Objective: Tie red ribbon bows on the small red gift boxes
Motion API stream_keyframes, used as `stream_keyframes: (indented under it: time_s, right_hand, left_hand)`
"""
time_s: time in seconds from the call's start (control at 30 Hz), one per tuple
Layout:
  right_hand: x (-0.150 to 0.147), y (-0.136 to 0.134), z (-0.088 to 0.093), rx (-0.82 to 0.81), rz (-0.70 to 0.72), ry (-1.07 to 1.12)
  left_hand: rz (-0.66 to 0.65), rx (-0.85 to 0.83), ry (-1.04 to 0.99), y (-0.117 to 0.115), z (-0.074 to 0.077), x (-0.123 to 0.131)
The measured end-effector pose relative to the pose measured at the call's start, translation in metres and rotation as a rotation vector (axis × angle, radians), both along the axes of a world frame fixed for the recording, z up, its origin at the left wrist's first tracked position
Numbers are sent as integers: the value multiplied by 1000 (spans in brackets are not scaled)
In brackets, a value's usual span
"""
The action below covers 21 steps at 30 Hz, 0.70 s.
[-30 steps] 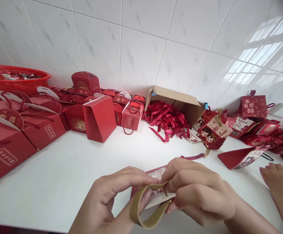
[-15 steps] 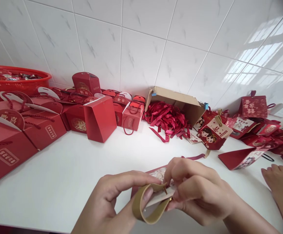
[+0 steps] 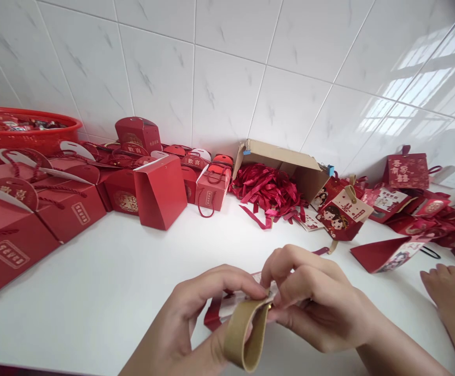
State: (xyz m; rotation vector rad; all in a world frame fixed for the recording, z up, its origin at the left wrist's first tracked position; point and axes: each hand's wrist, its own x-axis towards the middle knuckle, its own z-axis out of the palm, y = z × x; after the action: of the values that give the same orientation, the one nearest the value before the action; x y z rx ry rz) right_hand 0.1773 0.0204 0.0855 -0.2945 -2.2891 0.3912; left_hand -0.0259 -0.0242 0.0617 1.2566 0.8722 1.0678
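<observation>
A tan strap (image 3: 237, 339) is bent into a loop at the top of a small red gift box (image 3: 212, 315), low in the middle of the view. My left hand (image 3: 191, 313) is closed round the loop, its index finger pressing near the strap's ends and the thumb beside the loop. With its fingertips, my right hand (image 3: 321, 303) pinches the strap's ends, where a small brass-coloured stud shows. Both hands cover most of the box, and whether the stud is through the strap cannot be seen.
Red gift boxes (image 3: 11, 245) line the left and back. A cardboard box (image 3: 282, 149) spills red ribbons (image 3: 266, 188). Finished-looking printed boxes (image 3: 345, 214) and a folded red box (image 3: 384, 253) lie right. Another person's hand (image 3: 446, 287) rests at the right edge. A red basket (image 3: 27, 138) stands back left.
The strap's loop has been drawn narrower, its two ends brought together at the stud. My left index finger has moved right, towards my right fingertips.
</observation>
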Motion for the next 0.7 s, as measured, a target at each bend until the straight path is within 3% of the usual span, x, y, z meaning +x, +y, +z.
stream_keyframes:
  time_s: [0.17,0.37,0.7]
  right_hand:
    - [-1,3,0,-1,-16,22]
    - [-1,4,-2,3,-2,44]
    - [-1,5,-2,-55,-33,60]
  left_hand:
    - [-85,-38,13,7,-3,0]
    - [-85,-10,-106,13,-10,8]
    - [-26,216,-129,15,-13,9]
